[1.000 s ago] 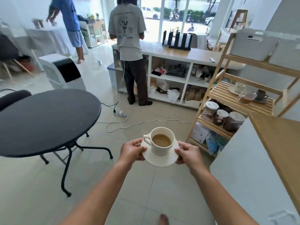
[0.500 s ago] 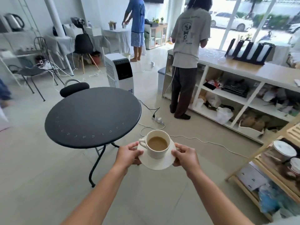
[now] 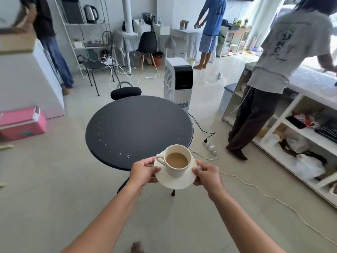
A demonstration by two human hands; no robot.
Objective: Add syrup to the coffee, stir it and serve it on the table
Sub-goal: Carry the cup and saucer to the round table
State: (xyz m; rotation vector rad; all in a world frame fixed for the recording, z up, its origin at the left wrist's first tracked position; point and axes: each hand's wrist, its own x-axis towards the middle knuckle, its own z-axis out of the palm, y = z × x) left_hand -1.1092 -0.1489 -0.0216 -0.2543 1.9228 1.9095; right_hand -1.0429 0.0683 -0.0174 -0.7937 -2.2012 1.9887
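A white cup of milky coffee stands upright on a white saucer. My left hand grips the saucer's left rim, and my right hand grips its right rim. I hold both in the air over the near edge of the round black table, which fills the middle of the view. The cup's handle points left, toward my left hand. No syrup bottle or spoon is in sight.
A black chair stands behind the table, an air cooler at its far right. A power strip and cables lie on the floor to the right. A person stands at the white counter. A pink cooler box sits left.
The view has swung left and nearer to the black table, which is now straight ahead. Both hands keep their grip on the saucer, now over the table's near edge.
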